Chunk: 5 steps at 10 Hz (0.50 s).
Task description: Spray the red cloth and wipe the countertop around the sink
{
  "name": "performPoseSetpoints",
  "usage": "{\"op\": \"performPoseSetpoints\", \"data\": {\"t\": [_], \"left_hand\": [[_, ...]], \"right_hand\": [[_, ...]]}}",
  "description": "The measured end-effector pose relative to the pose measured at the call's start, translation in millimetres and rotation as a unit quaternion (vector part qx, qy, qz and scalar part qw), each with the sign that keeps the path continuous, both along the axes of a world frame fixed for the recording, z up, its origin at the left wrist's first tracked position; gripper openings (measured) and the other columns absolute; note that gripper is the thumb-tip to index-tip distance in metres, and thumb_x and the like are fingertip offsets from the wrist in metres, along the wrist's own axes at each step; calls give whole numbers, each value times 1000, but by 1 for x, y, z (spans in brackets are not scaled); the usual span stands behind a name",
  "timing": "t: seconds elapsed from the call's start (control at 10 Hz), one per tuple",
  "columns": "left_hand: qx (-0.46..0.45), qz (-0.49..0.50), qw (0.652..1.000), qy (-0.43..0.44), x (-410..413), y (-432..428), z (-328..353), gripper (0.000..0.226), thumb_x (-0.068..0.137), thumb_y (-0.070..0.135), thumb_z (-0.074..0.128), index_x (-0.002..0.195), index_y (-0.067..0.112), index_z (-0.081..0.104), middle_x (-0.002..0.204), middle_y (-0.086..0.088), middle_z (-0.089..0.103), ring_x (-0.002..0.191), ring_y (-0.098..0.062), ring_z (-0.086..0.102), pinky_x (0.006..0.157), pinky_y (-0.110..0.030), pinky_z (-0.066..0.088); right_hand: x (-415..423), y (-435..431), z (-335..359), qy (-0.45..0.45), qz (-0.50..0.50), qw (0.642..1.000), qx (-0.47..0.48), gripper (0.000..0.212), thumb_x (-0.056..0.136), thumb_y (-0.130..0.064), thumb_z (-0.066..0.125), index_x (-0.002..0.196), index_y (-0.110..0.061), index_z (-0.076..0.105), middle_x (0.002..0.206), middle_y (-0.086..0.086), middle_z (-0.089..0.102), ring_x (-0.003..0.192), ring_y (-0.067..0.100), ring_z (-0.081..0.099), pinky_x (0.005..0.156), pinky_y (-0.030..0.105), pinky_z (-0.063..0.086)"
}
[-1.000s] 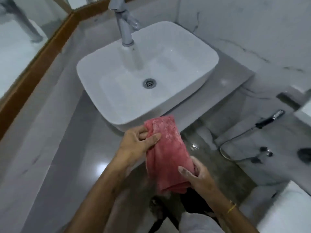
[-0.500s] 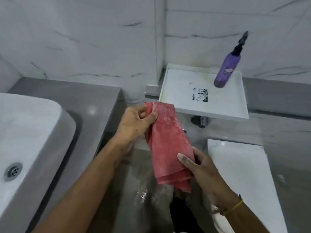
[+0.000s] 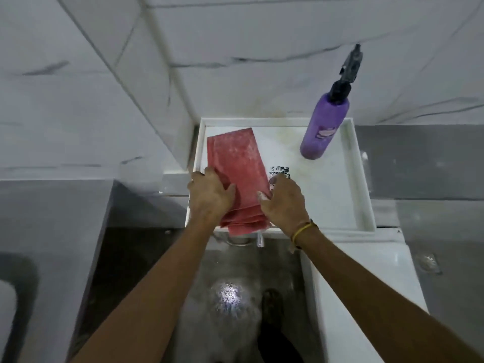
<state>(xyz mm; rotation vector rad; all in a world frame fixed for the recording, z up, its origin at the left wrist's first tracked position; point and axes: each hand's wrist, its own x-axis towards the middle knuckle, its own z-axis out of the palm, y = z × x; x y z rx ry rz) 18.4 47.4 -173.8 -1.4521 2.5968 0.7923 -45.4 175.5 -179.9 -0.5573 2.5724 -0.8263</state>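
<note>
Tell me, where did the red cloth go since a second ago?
Both hands, left hand and right hand, carried the folded red cloth from mid-air onto the white rimmed tray, laying it flat; they rest on its near end. The purple spray bottle stayed standing on the tray.

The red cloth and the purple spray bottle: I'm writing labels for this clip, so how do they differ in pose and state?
The red cloth lies flat and folded; the purple spray bottle stands upright. The left hand and right hand rest on the cloth; the bottle is untouched. The cloth overhangs the near edge; the bottle sits at the far right corner. Both are on the white tray.
</note>
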Motion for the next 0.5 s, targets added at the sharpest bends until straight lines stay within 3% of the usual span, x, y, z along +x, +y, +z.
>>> {"op": "performPoseSetpoints", "data": {"t": [0.1, 0.3, 0.5], "left_hand": [[5, -13, 1000, 24, 1, 4, 0, 56, 83, 32, 68, 126, 4, 46, 125, -21, 50, 114, -38, 52, 98, -45, 45], [28, -82, 995, 56, -1, -13, 12, 43, 85, 23, 67, 122, 7, 51, 116, -15, 56, 105, -31, 59, 95, -42, 48], [21, -134, 991, 7, 4, -18, 30, 47, 92, 28, 56, 132, 6, 43, 125, -17, 51, 115, -31, 53, 100, -41, 45]], "right_hand": [[1, -1, -1, -4, 16, 1000, -10, 30, 86, -21, 63, 106, 0, 54, 106, 20, 63, 101, 36, 57, 87, 42, 44], [6, -5, 10, -3, 50, 998, 30, 30, 88, -21, 59, 108, 1, 52, 113, 20, 57, 106, 33, 51, 92, 39, 40], [19, -3, 37, -23, 38, 997, 70, 43, 90, -30, 59, 122, -5, 47, 128, 16, 49, 117, 30, 49, 101, 36, 40]]}}
